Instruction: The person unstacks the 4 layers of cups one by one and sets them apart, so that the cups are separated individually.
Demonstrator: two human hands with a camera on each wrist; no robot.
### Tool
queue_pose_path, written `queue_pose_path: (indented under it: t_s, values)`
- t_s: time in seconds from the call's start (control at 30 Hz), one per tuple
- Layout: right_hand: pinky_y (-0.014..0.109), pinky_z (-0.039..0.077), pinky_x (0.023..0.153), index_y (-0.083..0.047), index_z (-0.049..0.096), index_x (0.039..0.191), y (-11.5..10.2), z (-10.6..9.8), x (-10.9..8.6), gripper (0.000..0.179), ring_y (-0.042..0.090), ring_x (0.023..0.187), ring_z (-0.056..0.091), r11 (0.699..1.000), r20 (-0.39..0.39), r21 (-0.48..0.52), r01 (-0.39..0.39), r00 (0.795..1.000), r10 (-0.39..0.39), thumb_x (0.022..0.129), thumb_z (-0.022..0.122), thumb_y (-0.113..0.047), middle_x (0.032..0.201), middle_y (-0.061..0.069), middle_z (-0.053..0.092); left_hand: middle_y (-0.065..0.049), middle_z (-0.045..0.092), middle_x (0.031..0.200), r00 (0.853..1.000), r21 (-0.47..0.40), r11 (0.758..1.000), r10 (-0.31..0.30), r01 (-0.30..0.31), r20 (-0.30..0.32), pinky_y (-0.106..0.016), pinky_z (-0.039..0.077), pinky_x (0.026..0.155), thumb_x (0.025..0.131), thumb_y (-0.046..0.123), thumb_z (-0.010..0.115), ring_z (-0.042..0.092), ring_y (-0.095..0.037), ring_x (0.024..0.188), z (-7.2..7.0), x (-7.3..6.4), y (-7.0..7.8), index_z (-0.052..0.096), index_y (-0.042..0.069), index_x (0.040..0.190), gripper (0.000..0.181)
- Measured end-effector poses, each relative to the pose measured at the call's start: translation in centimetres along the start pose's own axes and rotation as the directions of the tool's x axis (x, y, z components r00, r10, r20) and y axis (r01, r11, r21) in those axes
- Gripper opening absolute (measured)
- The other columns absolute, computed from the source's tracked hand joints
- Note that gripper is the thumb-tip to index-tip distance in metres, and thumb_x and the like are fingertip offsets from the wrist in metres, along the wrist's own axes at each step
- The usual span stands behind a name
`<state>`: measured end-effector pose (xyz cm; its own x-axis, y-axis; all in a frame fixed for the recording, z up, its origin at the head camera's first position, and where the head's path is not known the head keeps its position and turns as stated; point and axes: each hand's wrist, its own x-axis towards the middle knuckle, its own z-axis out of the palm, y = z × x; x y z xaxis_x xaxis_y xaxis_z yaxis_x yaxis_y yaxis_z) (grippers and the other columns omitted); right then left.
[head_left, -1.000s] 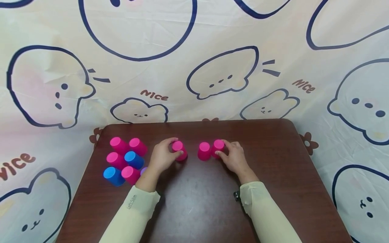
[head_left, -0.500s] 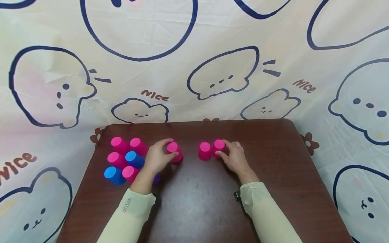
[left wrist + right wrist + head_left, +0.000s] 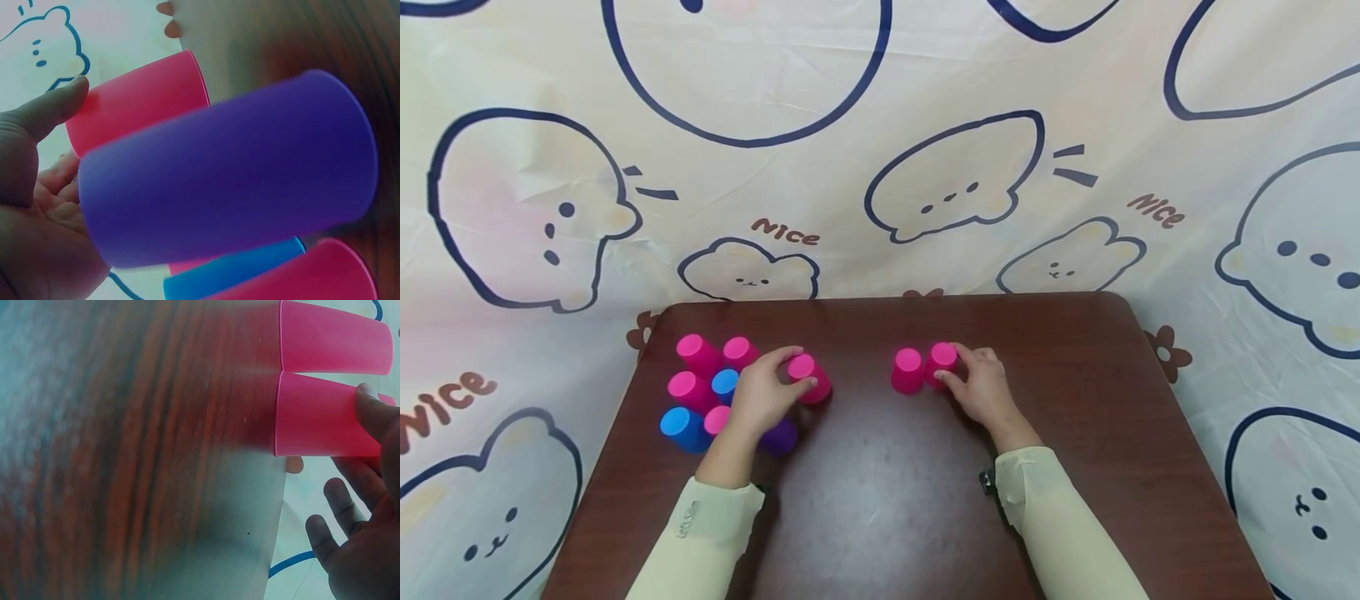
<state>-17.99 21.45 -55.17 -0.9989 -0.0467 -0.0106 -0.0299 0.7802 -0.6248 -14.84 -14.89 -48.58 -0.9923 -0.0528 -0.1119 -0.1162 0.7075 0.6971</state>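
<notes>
My left hand (image 3: 760,398) grips a pink cup (image 3: 812,381) between thumb and fingers, near the cluster of cups on the left. In the left wrist view, a purple cup (image 3: 231,175) partly covers that pink cup (image 3: 137,103). My right hand (image 3: 987,393) pinches another pink cup (image 3: 939,367) at the back middle of the table. Close along its left side stands a second pink cup (image 3: 907,372). All cups are upside down, closed end up. My left hand hides part of the cluster.
On the left of the brown table (image 3: 880,500) stand several pink cups (image 3: 698,357), a blue cup (image 3: 683,429), a partly hidden blue cup (image 3: 725,384) and the purple cup (image 3: 779,437). A patterned cloth (image 3: 835,183) hangs behind the table edge.
My left hand has moved left with its pink cup, away from the pair on the right and closer to the cluster. More of the purple cup shows. My right hand stays put.
</notes>
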Motion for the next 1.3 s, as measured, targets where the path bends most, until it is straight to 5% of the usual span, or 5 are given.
queue_pose_path:
  t_s: [0.43, 0.77, 1.3]
  values:
    - [0.055, 0.054, 0.095, -0.018, 0.056, 0.149, 0.2, 0.1, 0.0, 0.068, 0.031, 0.119, 0.05, 0.999, -0.033, -0.008, 0.037, 0.999, -0.037, 0.09, 0.08, -0.042, 0.126, 0.012, 0.066, -0.012, 0.056, 0.148, 0.998, -0.065, 0.996, -0.067, 0.067, -0.011, -0.057, 0.058, 0.092, 0.086, 0.038, 0.086, 0.052, -0.041, 0.133, -1.4, -1.5, -1.8, 0.053, 0.02, 0.152, 0.076]
    - [0.056, 0.051, 0.098, -0.016, 0.055, 0.15, 0.2, 0.2, 0.1, 0.068, 0.032, 0.119, 0.051, 0.999, -0.028, -0.013, 0.049, 0.998, -0.049, 0.091, 0.079, -0.041, 0.127, 0.013, 0.067, -0.015, 0.059, 0.144, 0.997, -0.012, 0.997, -0.075, 0.075, -0.028, -0.054, 0.061, 0.088, 0.084, 0.035, 0.088, 0.059, -0.041, 0.124, -1.7, -1.5, -2.9, 0.053, 0.018, 0.151, 0.077]
    - [0.056, 0.052, 0.096, -0.017, 0.055, 0.15, 0.1, 0.0, 0.0, 0.069, 0.032, 0.12, 0.05, 0.999, -0.018, -0.001, 0.036, 0.999, -0.036, 0.091, 0.079, -0.041, 0.128, 0.013, 0.066, -0.021, 0.056, 0.145, 0.994, 0.069, 0.994, -0.093, 0.09, 0.049, -0.061, 0.057, 0.092, 0.085, 0.026, 0.087, 0.054, -0.047, 0.13, -2.2, -1.0, -3.3, 0.052, 0.012, 0.15, 0.075]
